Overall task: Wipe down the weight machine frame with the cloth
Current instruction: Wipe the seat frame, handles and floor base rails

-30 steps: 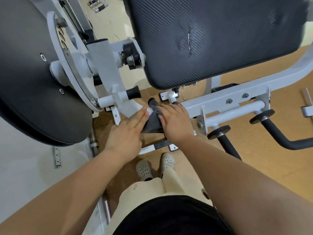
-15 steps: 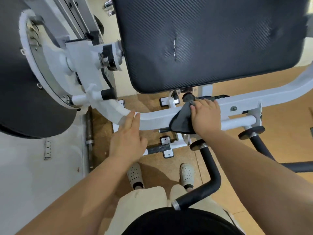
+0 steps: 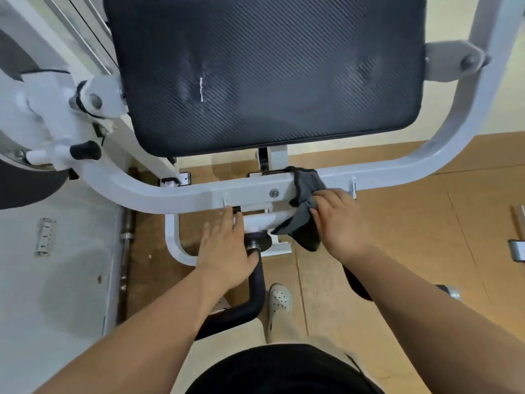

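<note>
cloth (image 3: 305, 191): dark grey, crumpled, draped over frame (image 3: 176, 191) | white curved bar

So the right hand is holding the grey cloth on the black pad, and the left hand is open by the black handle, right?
Not quite. The head view shows the right hand holding the grey cloth on the white frame bar below the black pad, not on the pad. The left hand is open by the black handle.
</note>
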